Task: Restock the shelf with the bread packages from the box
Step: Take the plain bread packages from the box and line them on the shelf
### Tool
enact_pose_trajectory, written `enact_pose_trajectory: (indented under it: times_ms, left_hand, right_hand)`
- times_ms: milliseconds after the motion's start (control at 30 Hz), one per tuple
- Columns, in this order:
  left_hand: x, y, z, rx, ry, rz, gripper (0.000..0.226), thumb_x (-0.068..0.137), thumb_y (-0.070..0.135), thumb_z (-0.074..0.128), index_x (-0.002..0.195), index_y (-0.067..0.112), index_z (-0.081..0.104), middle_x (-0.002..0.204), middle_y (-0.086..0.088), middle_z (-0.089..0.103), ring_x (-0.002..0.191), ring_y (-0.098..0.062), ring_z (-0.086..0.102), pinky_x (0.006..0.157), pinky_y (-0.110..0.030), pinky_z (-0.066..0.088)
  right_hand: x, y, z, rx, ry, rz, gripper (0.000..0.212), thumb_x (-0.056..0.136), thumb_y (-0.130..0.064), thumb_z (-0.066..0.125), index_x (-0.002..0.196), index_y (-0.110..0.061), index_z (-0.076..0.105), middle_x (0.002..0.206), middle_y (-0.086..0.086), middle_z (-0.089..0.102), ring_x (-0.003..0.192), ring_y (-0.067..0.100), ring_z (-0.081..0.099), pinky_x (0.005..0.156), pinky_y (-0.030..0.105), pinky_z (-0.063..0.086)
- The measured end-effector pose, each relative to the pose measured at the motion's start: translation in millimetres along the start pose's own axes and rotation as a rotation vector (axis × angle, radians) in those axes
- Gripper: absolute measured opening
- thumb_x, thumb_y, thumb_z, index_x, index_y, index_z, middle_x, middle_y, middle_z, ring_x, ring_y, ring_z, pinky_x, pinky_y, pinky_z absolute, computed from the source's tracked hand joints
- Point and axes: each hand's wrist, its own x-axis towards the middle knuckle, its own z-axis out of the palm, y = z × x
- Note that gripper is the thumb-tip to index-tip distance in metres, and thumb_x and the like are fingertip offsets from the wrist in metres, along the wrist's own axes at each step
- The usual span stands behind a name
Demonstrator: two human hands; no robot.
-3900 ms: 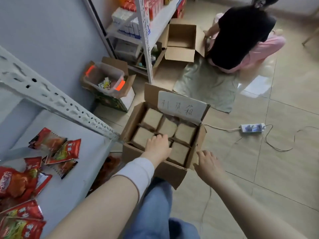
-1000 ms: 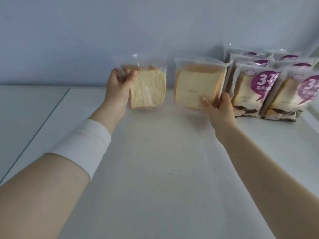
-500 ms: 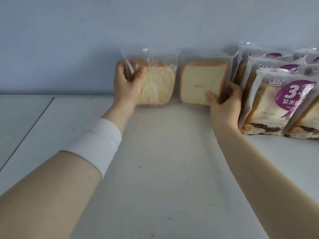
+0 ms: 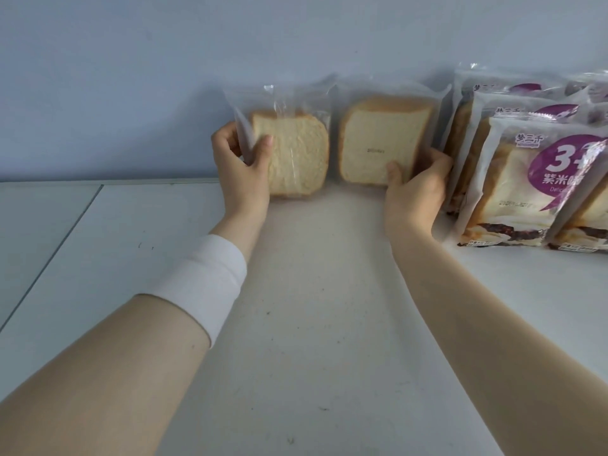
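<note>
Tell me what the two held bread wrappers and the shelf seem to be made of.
Left bread package, gripped by the left hand: thin clear glossy plastic film; the slice shows through. Right bread package, in the right hand: similar film, slightly frosted. Shelf: matte white board, perhaps painted metal or laminate; scuffed, seamed at left.

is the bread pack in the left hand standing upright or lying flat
Upright: the bread pack stands on its bottom edge on the shelf, gripped by the left hand.

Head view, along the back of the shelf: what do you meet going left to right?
left hand → left clear bread package → right clear bread package → right hand → purple-labelled packages
</note>
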Motion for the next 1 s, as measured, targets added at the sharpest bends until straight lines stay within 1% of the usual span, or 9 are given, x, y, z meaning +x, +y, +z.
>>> enact_pose_trajectory:
  times_ms: [167,233,367,433,533,600,700,900,1000]
  left_hand:
    - [-0.7,3.5,11.0,0.014,0.039,0.027,0.034,0.086,0.011,0.060,0.114,0.000,0.043,0.096,0.003,0.044,0.084,-0.005,0.044,0.075,-0.005,0.038]
    - [-2.2,3.3,11.9,0.031,0.049,0.043,0.036,0.086,0.012,0.060,0.115,-0.001,0.043,0.102,-0.003,0.045,0.090,-0.011,0.045,0.079,-0.008,0.036]
    - [-3.7,11.0,4.8,0.097,0.011,0.043,0.047,0.084,0.017,0.064,0.120,-0.003,0.043,0.115,-0.015,0.050,0.101,-0.018,0.048,0.092,-0.022,0.039]
    - [-7.9,18.1,-5.1,0.187,0.022,0.041,0.054,0.084,0.023,0.064,0.125,-0.003,0.041,0.121,-0.017,0.050,0.107,-0.024,0.049,0.096,-0.028,0.037]
    - [-26.6,32.1,-32.7,0.482,0.034,0.158,0.055,0.087,0.032,0.059,0.128,0.000,0.040,0.128,-0.015,0.047,0.118,-0.029,0.044,0.098,-0.026,0.026]
    - [-45.5,43.1,-54.8,0.638,-0.062,0.300,0.051,0.087,0.031,0.057,0.127,0.003,0.042,0.130,-0.015,0.046,0.121,-0.030,0.041,0.097,-0.028,0.025]
    - [-75.8,60.3,-87.2,0.839,-0.354,0.445,0.048,0.087,0.028,0.055,0.128,0.007,0.041,0.132,-0.015,0.043,0.124,-0.030,0.037,0.096,-0.036,0.029]
    - [-142.8,119.0,-131.9,1.165,-0.934,0.548,0.048,0.091,0.032,0.052,0.130,0.007,0.039,0.137,-0.018,0.038,0.127,-0.035,0.035,0.100,-0.044,0.030]
    - [-181.1,160.4,-143.2,1.264,-1.128,0.573,0.042,0.093,0.033,0.048,0.125,0.006,0.043,0.127,-0.017,0.046,0.114,-0.035,0.046,0.090,-0.040,0.036]
  right_hand:
    - [-0.3,2.1,2.7,-0.085,-0.020,-0.028,0.053,0.088,-0.013,0.058,0.135,-0.006,0.036,0.137,0.013,0.043,0.129,0.025,0.039,0.104,0.026,0.027]
    - [-3.3,4.0,4.4,-0.170,-0.020,-0.054,0.060,0.088,-0.013,0.058,0.141,-0.007,0.030,0.139,0.015,0.036,0.132,0.028,0.032,0.107,0.027,0.020]
    - [-19.4,2.0,6.7,-0.301,-0.042,-0.060,0.080,0.088,-0.017,0.058,0.147,-0.005,0.006,0.147,0.018,0.020,0.138,0.034,0.015,0.113,0.036,0.004]
    - [-32.0,-1.5,3.8,-0.332,-0.036,-0.084,0.084,0.088,-0.019,0.058,0.147,-0.006,0.000,0.152,0.017,0.011,0.140,0.033,0.010,0.112,0.034,0.001]
    - [-56.5,-6.4,-11.9,-0.543,-0.093,-0.196,0.076,0.091,-0.025,0.053,0.148,-0.012,0.004,0.156,0.013,0.003,0.141,0.030,0.008,0.113,0.035,0.007]
    - [-77.8,-10.9,-30.0,-0.701,-0.156,-0.274,0.067,0.093,-0.028,0.050,0.147,-0.012,0.013,0.156,0.013,0.004,0.142,0.031,0.007,0.115,0.040,0.012]
    - [-117.5,-18.3,-64.0,-0.885,-0.216,-0.332,0.057,0.095,-0.030,0.046,0.144,-0.011,0.024,0.154,0.014,0.013,0.142,0.033,0.011,0.116,0.043,0.016]
    - [-202.6,-33.5,-150.0,-1.153,-0.345,-0.252,0.046,0.096,-0.031,0.041,0.136,-0.009,0.037,0.141,0.015,0.035,0.129,0.033,0.034,0.103,0.042,0.031]
    - [-237.9,-38.7,-207.7,-1.214,-0.365,-0.178,0.047,0.095,-0.032,0.043,0.136,-0.010,0.039,0.136,0.015,0.040,0.126,0.033,0.038,0.100,0.041,0.034]
